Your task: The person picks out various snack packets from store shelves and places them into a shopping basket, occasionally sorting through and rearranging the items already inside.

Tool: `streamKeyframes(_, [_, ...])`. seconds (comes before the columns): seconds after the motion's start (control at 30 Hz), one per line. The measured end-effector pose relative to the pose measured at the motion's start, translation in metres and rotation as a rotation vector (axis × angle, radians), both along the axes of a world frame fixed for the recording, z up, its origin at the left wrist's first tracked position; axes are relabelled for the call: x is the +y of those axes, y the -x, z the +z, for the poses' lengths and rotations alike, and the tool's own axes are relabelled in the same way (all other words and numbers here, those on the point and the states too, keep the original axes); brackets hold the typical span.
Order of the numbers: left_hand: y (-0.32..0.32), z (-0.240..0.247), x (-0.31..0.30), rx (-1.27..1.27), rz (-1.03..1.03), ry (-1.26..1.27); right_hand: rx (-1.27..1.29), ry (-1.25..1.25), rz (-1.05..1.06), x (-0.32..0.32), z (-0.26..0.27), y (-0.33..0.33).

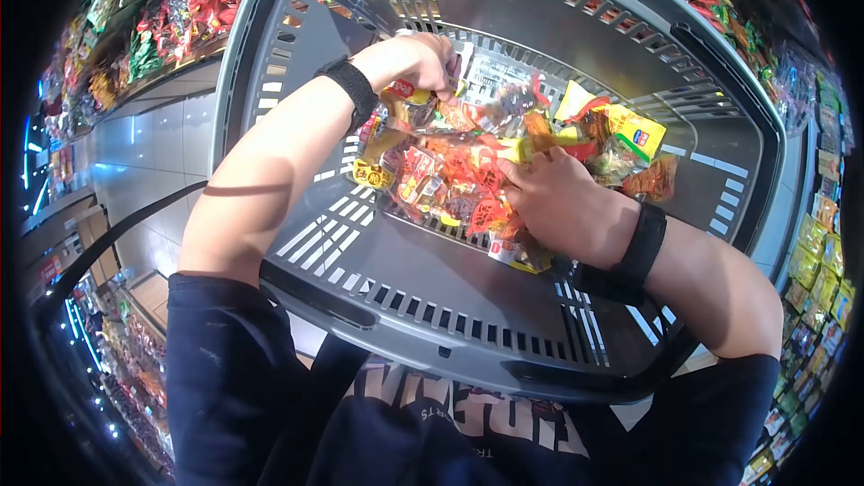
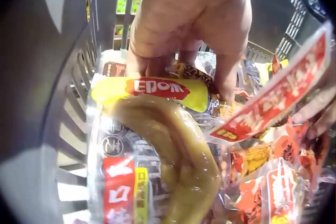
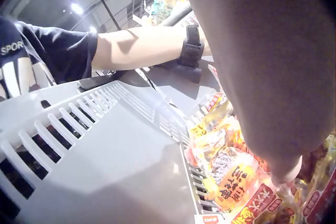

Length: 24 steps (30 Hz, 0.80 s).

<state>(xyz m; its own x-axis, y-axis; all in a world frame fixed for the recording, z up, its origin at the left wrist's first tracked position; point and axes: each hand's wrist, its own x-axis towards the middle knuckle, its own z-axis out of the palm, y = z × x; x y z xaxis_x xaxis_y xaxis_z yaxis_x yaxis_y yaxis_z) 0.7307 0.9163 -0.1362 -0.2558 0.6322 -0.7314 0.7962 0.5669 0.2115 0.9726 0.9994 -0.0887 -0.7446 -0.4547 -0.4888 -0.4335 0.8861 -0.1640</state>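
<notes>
Inside a grey shopping basket [image 1: 468, 306], many plastic snack packets lie heaped. My left hand [image 1: 423, 63] reaches down at the far left of the heap, its fingers and thumb gripping a packet; its fingertips are partly hidden. Just before those fingers, in the left wrist view, is a clear packet with a yellow and red label [image 2: 157, 88] and a curved brown piece of food inside. My right hand [image 1: 562, 198] is over the right part of the heap, fingers curled on a brown snack packet [image 1: 538, 130]. In the right wrist view its thumb [image 3: 286, 171] lies against red and orange packets [image 3: 236, 182].
A yellow packet [image 1: 634, 130] lies at the heap's right side. The basket's slotted walls rise around both hands, with a thick rim [image 1: 765, 126]. Shelves of packaged goods [image 1: 193, 13] stand left and right, and tiled floor [image 1: 162, 162] shows at the left.
</notes>
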Motion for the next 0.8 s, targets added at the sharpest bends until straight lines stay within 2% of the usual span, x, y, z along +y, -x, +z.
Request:
streamKeyframes(0.07, [0.0, -0.009, 0.002, -0.124, -0.04, 0.105, -0.002, 0.017, -0.013, 0.002, 0.003, 0.001])
streamKeyframes(0.1, [-0.002, -0.007, 0.005, -0.094, -0.065, 0.176, -0.004, 0.034, -0.024, 0.003, 0.004, 0.002])
streamKeyframes(0.2, [-0.003, 0.005, 0.006, -0.051, -0.135, 0.098, 0.02, 0.08, -0.045, 0.005, 0.006, 0.003])
streamKeyframes(0.27, [-0.007, 0.015, 0.014, -0.06, -0.044, 0.148, 0.02, 0.111, -0.039, 0.008, 0.006, 0.004])
streamKeyframes(0.33, [-0.014, 0.053, 0.016, 0.057, -0.246, -0.121, 0.026, 0.133, -0.032, 0.014, 0.013, 0.014])
streamKeyframes(0.37, [-0.014, 0.074, 0.021, 0.051, -0.23, -0.103, -0.044, 0.207, -0.134, 0.02, 0.025, 0.023])
streamKeyframes(0.4, [-0.009, 0.083, 0.012, 0.07, -0.172, -0.355, -0.111, 0.278, -0.235, 0.024, 0.036, 0.03])
streamKeyframes(0.47, [0.002, 0.105, 0.01, 0.076, -0.116, -0.567, 0.073, 0.338, -0.402, 0.037, 0.049, 0.036])
streamKeyframes(0.5, [0.005, 0.118, 0.008, 0.097, -0.118, -0.588, 0.033, 0.241, -0.493, 0.04, 0.069, 0.045])
streamKeyframes(0.53, [0.007, 0.13, 0.007, 0.007, -0.069, -0.6, -0.006, 0.144, -0.587, 0.043, 0.087, 0.053])
streamKeyframes(0.57, [0.007, 0.14, 0.005, -0.088, -0.022, -0.612, 0.016, 0.126, -0.587, 0.049, 0.091, 0.054])
streamKeyframes(0.63, [0.006, 0.142, 0.001, -0.356, 0.123, -0.644, 0.195, 0.265, -0.875, 0.061, 0.09, 0.052])
streamKeyframes(0.67, [0.006, 0.139, 0.001, -0.482, 0.16, -0.668, 0.209, 0.25, -0.874, 0.063, 0.092, 0.051])
streamKeyframes(0.77, [0.001, 0.141, 0.003, -0.565, 0.199, -0.75, 0.256, 0.424, -0.918, 0.065, 0.09, 0.05])
streamKeyframes(0.8, [0.002, 0.134, 0.004, -0.581, 0.221, -0.814, 0.181, 0.563, -1.007, 0.063, 0.1, 0.05])
